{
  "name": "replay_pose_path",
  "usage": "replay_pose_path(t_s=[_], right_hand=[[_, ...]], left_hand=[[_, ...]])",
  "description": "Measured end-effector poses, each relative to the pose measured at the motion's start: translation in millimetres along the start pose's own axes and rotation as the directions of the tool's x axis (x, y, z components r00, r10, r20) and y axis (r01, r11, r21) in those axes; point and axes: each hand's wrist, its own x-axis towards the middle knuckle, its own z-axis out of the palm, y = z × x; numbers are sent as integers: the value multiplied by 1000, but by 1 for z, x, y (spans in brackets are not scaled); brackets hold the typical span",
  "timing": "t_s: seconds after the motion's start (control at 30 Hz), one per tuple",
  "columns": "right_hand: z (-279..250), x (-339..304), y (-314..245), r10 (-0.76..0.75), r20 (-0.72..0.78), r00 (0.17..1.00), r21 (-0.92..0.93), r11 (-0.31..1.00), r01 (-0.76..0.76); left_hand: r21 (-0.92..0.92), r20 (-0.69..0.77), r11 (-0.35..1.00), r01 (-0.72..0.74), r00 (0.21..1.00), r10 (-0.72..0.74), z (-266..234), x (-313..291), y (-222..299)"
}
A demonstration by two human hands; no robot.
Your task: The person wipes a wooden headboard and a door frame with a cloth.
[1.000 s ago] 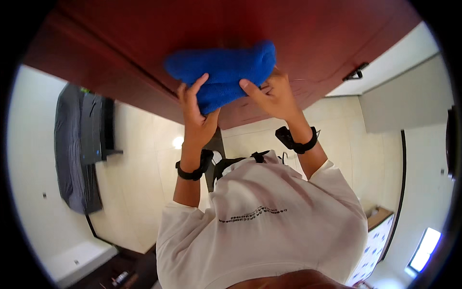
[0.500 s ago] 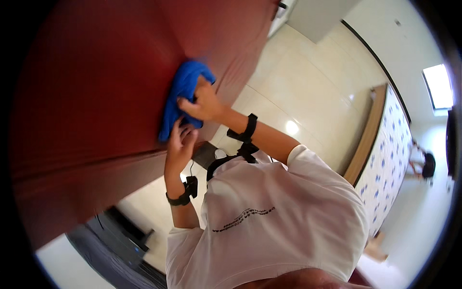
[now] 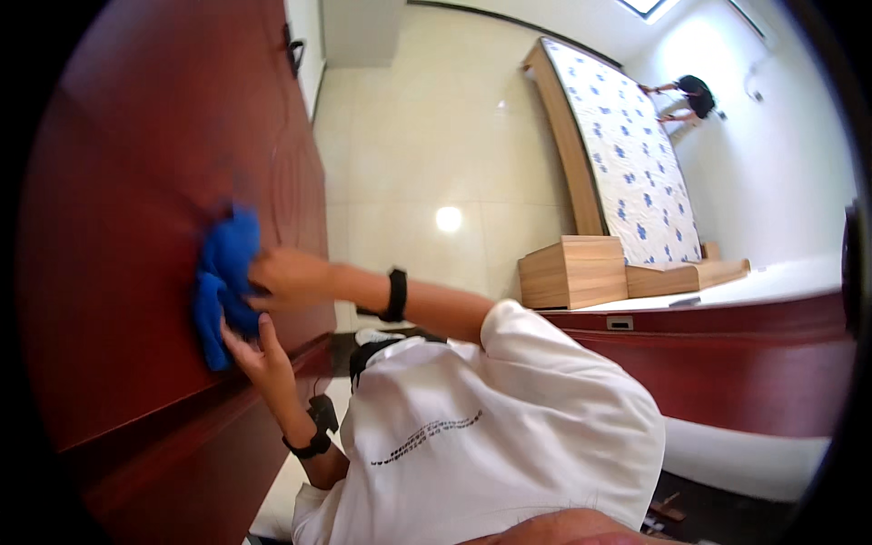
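A crumpled blue cloth [image 3: 229,259] lies against the dark red panelled door [image 3: 136,227]. My right hand [image 3: 289,280] is closed on the cloth and presses it to the door; some of its fingertips are hidden. Just below, my left hand [image 3: 263,361] has its thumb and fingers apart, with the fingertips touching the cloth's lower part. Each wrist wears a black strap. Motion blurs the cloth's upper end.
A dark door handle [image 3: 293,51] sticks out at the door's far edge. Beyond the pale tiled floor [image 3: 427,154] stands a bed with a flower-patterned mattress [image 3: 627,154], where a person [image 3: 690,98] bends over. A wooden cabinet [image 3: 570,272] and a second red door [image 3: 727,363] are at right.
The view has swung, so the door, cloth and hands sit further left and lower, and the bed shows more fully. Both hands stay at the cloth, my left one touching its lower part.
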Motion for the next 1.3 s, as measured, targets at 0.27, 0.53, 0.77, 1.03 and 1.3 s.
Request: replay_pose_path(t_s=[0.27,0.53,0.77,1.03,1.3], right_hand=[[-96,-223,-87,264,-281,923,-161,935,-317],[-169,-461,-232,175,-927,331,-117,703,-701],[-184,-584,-343,-107,-983,151,-181,397,-900],[-162,-657,-387,-153,-961,-229,190,234,-953],[-244,-690,-373,-74,-997,-35,20,188,-982]], left_hand=[[-296,503,835,464,819,-277,86,-99,21],[-269,944,839,472,303,133,227,-275,140],[-389,909,799,460,48,414,289,-408,227],[-268,819,828,493,-336,465,331,-506,275],[-843,538,523,-126,-162,828,421,-531,307]])
